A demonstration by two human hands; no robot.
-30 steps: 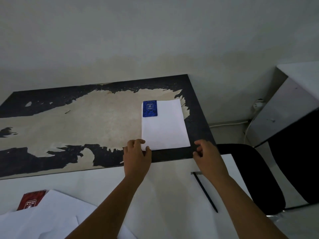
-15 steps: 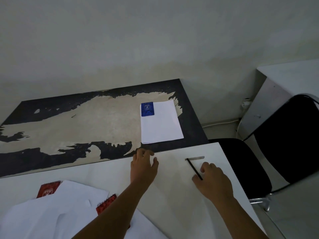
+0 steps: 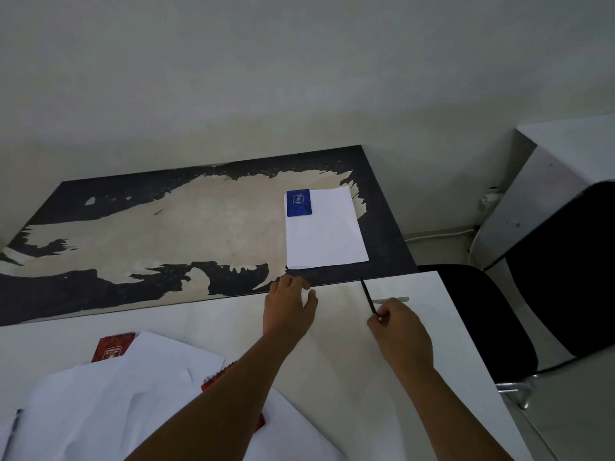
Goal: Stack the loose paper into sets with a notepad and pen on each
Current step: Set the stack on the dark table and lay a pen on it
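Note:
A neat stack of white paper (image 3: 327, 232) lies on the far dark worn table, with a blue notepad (image 3: 298, 202) on its top left corner. My right hand (image 3: 401, 331) pinches a thin black pen (image 3: 367, 295) near its lower end and tilts it up off the white table. My left hand (image 3: 289, 306) rests flat with relaxed fingers on the white table's far edge, just below the stack. Loose white sheets (image 3: 109, 397) lie scattered at the lower left, with a red notepad (image 3: 113, 347) at their top and a second red notepad (image 3: 218, 377) partly hidden by my left arm.
A pale grey pen (image 3: 392, 299) lies on the white table (image 3: 442, 327) beside my right hand. Another pen (image 3: 13, 430) lies at the lower left edge. A black chair (image 3: 506, 311) stands to the right, with a white cabinet (image 3: 549, 181) behind it.
Both hands drew back from the paper stack onto the white table. My right hand reached the black pen, took hold of it and lifted its far end. The view shifted left.

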